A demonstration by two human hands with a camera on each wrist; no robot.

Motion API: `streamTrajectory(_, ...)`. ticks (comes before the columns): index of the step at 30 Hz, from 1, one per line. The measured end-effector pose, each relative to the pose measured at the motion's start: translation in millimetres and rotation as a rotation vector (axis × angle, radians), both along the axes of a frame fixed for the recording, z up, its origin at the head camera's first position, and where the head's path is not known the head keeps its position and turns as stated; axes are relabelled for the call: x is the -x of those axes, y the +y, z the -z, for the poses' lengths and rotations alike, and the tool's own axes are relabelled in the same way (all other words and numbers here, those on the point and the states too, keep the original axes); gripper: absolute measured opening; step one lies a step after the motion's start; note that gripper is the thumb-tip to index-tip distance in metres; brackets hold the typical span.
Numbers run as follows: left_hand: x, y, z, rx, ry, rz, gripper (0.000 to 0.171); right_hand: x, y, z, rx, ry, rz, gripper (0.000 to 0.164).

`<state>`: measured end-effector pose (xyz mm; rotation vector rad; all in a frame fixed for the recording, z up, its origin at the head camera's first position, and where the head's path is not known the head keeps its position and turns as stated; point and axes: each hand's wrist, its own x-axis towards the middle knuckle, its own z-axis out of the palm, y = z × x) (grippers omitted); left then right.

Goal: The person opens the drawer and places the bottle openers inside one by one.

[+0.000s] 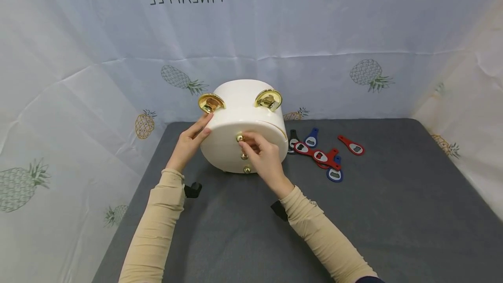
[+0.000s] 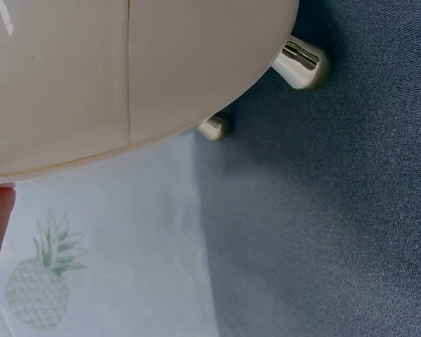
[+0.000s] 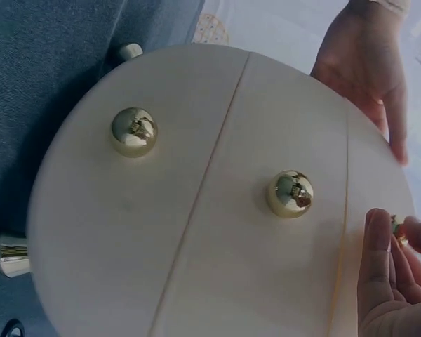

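A white, round-fronted drawer box (image 1: 246, 99) stands on gold feet (image 2: 300, 64), with two gold ears (image 1: 269, 98) on top. Three gold ball knobs run down its front, each on its own section, divided by thin seams. My right hand (image 1: 265, 158) pinches the top knob (image 3: 396, 226) between thumb and fingers. Below it, the middle knob (image 3: 290, 194) and the bottom knob (image 3: 134, 132) are untouched. My left hand (image 1: 188, 144) rests against the box's left side, fingers fairly straight, near the left ear (image 1: 211, 103). One left fingertip touches the shell in the left wrist view.
Several bottle openers in red, blue and black lie right of the box; one red opener (image 1: 351, 145) lies apart from the pile. A grey cloth (image 1: 385, 213) covers the table. Behind hangs a white curtain (image 1: 314, 25) printed with pineapples.
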<state>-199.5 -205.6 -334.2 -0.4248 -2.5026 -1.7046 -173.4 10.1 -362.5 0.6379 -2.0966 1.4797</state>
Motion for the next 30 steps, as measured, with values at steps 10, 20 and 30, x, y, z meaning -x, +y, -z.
streamTrajectory(10,0.5,0.3,3.0,-0.012,0.013,0.0,0.044,-5.7,6.3,23.5,-0.057,-0.033,0.026,0.019)
streamTrajectory(20,-0.1,0.6,3.7,-0.004,0.022,-0.019,0.044,-1.1,8.7,42.3,-0.237,-0.007,0.077,0.021)
streamTrajectory(30,1.4,0.4,4.4,-0.01,0.014,-0.032,0.045,5.9,6.9,56.7,-0.069,-0.093,-0.045,0.02)
